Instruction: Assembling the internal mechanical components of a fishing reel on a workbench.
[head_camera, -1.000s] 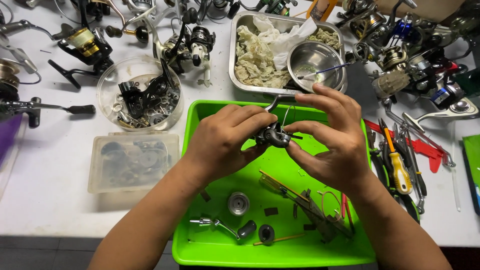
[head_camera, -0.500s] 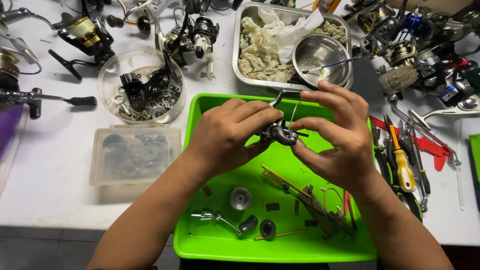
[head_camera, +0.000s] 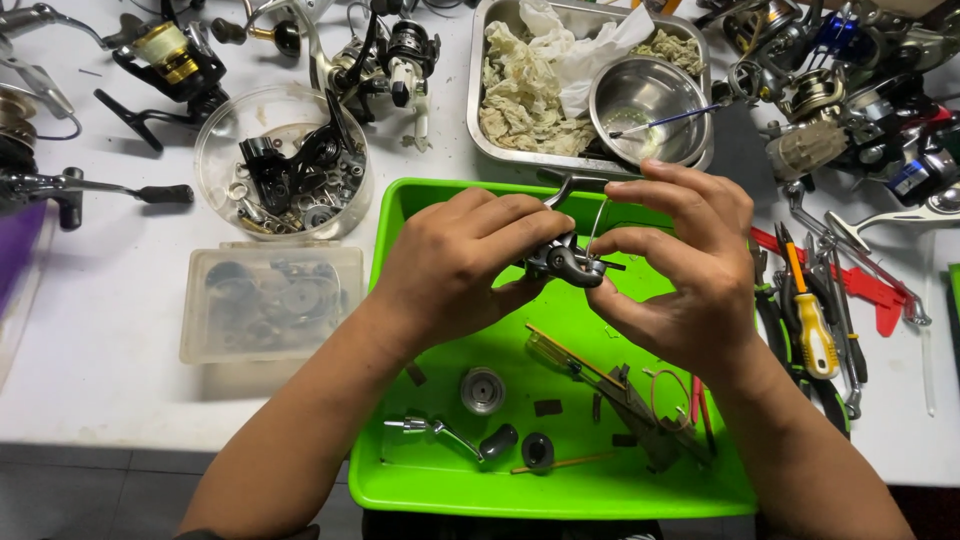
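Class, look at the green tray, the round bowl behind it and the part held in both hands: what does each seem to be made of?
Green tray: looks like glossy moulded plastic, with a bright uniform colour and soft highlights.
Round bowl: seemingly stainless steel, mirror-like with reflections.
Reel part, between left hand and right hand: dark grey, probably metal or coated plastic; unclear.

Left hand (head_camera: 455, 270) and right hand (head_camera: 690, 275): both bare, no gloves, rings or watch. Forearms uncovered to the frame edge. A dark sleeve edge shows at 7 o'clock, near the left elbow.
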